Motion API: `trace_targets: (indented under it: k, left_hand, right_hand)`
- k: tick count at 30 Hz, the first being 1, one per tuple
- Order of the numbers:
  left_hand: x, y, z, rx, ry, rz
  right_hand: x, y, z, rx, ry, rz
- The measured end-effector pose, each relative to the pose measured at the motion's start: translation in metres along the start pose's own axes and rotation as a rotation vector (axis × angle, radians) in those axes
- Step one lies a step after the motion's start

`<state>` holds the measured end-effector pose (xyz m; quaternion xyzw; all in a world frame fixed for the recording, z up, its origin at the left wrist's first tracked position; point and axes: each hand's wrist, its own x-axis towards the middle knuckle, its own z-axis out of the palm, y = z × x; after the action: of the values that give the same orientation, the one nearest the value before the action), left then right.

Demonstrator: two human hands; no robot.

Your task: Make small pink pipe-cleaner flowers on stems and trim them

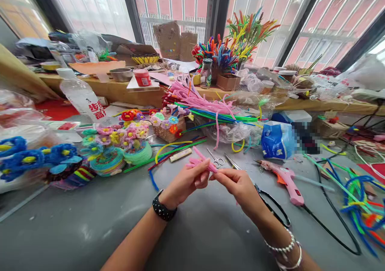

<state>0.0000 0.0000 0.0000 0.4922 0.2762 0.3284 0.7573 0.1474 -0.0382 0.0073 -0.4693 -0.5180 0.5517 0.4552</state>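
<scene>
Pink stems (213, 168) are held near basketed flowers (173, 120).

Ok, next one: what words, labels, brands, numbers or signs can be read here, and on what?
"步" and "高", red, on the bottle; the rest there is unclear.
Blue pack: white print, too blurred to read.
Tub: label too small.
Jar: mark too small.

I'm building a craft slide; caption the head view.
Left hand and right hand hold pink fuzzy stems above a gray table, pink glue gun nearby.
</scene>
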Motion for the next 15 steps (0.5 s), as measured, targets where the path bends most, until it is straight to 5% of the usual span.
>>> trace_targets:
  k: [7, 15]
  left_hand:
    - [-0.005, 0.009, 0.005, 0.136, 0.040, 0.108]
    - [-0.001, 0.001, 0.011, 0.201, 0.191, 0.115]
  right_hand:
    - [-0.001, 0.011, -0.011, 0.609, -0.385, 0.397]
    - [0.000, 0.010, -0.003, 0.342, -0.256, 0.222]
